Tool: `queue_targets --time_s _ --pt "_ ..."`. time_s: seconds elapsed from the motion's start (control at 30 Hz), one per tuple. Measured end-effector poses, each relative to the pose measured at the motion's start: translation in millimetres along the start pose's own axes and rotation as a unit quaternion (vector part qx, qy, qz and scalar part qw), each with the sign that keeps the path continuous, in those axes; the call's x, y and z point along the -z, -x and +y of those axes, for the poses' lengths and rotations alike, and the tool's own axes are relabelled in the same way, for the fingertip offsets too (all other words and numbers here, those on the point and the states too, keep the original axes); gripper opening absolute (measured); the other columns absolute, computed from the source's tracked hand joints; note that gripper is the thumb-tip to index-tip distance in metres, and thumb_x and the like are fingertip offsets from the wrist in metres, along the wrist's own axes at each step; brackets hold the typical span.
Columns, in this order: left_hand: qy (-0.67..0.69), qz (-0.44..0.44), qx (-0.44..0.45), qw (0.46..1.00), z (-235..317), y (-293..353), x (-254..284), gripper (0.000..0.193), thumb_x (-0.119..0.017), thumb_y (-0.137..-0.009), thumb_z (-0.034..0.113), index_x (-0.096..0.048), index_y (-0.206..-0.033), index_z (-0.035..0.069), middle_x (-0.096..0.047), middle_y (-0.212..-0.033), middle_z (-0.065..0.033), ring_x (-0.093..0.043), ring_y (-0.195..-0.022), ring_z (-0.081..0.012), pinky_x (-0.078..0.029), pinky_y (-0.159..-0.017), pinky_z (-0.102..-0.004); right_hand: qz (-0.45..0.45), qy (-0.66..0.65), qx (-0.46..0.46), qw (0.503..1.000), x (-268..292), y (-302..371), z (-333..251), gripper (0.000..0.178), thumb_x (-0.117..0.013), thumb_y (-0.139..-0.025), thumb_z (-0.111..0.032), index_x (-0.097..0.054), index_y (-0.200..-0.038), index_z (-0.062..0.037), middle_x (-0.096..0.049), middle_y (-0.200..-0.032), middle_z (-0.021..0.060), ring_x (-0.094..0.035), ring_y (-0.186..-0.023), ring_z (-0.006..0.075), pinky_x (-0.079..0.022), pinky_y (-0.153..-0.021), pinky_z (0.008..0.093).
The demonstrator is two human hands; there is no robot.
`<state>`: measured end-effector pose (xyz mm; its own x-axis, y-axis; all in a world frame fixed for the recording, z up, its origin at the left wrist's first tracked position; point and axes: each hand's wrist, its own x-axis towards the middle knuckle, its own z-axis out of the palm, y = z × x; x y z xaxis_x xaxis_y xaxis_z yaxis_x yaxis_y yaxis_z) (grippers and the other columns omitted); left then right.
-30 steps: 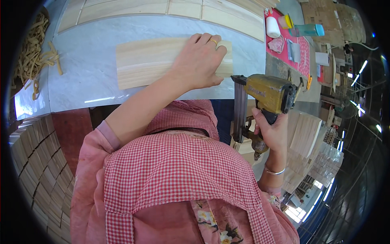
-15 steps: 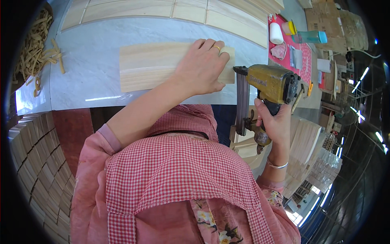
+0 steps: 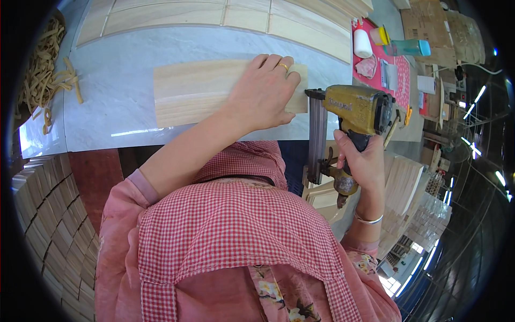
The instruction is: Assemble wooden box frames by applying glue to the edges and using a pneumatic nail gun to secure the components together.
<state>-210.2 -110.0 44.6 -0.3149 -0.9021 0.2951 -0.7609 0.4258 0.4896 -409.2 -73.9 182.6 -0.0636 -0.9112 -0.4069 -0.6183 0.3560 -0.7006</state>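
Shifted farther along the right end of the board (image 3: 193, 94) was the nail gun (image 3: 354, 107): a second earlier its nose had been held beside the near right corner, whereas at this moment it was lined up with the middle stretch of that end. The end's middle rather than its corner was thus faced by the nose, though whether the wood was touched could not be told.

The board was laid on the bench (image 3: 112, 107), close to the near edge, with its long axis running left to right, roughly along that edge. The nose of the nail gun was pointed left, toward the board, and its dark rail (image 3: 315, 139) was stretched from there toward the near side, past the bench.

Near its right end the board was clasped by the grip of the left hand (image 3: 263, 96), with the fingers bent toward the far edge and the thumb set by the near one. By the grip of the right hand (image 3: 365, 161) the handle of the nail gun was grasped; whether the trigger was pressed could not be seen. Beyond the board, pale wooden panels (image 3: 182, 15) were laid.
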Motion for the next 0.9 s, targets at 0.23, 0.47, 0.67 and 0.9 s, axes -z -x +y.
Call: queue_targets --time_s 0.23,0.47,0.67,0.9 --pt "0.023 0.053 -0.028 0.998 -5.7 3.4 -1.2 0.054 -0.086 -0.066 0.037 -0.064 -0.102 0.004 -0.057 -0.126 -0.0196 -0.051 -0.114 -0.0326 -0.034 -0.109 -0.0425 0.016 -0.026 0.032 0.999 3.8 -10.6 -17.0 0.011 -0.070 -0.087 -0.007 -0.066 -0.085 0.0039 -0.058 -0.058 0.0031 -0.050 -0.044 0.0096 -0.040 -0.042 0.0229" --pt "0.010 0.013 -0.011 1.000 -2.7 3.1 2.1 0.059 -0.087 -0.064 0.038 -0.064 -0.105 0.002 -0.057 -0.122 -0.0200 -0.050 -0.112 -0.0330 -0.032 -0.110 -0.0438 -0.021 0.055 0.045 0.997 6.6 -42.6 -28.1 0.017 -0.071 -0.087 -0.010 -0.065 -0.085 0.0056 -0.059 -0.061 0.0041 -0.050 -0.045 0.0097 -0.041 -0.042 0.0235" --pt "0.006 0.012 -0.008 1.000 -3.6 2.2 2.2 0.059 -0.088 -0.064 0.037 -0.064 -0.105 0.002 -0.057 -0.120 -0.0191 -0.050 -0.109 -0.0323 -0.032 -0.110 -0.0436 -0.039 0.089 0.042 0.994 7.2 -50.0 -34.5 0.019 -0.071 -0.087 -0.011 -0.066 -0.087 0.0066 -0.059 -0.061 0.0045 -0.050 -0.045 0.0099 -0.041 -0.042 0.0238" --pt "0.004 0.015 -0.014 1.000 -3.9 1.0 3.3 0.060 -0.088 -0.064 0.039 -0.064 -0.105 0.002 -0.057 -0.118 -0.0182 -0.050 -0.107 -0.0311 -0.032 -0.109 -0.0432 -0.033 0.071 0.032 0.996 7.8 -50.1 -33.3 0.019 -0.071 -0.087 -0.011 -0.066 -0.088 0.0070 -0.059 -0.060 0.0042 -0.050 -0.045 0.0100 -0.042 -0.042 0.0241"
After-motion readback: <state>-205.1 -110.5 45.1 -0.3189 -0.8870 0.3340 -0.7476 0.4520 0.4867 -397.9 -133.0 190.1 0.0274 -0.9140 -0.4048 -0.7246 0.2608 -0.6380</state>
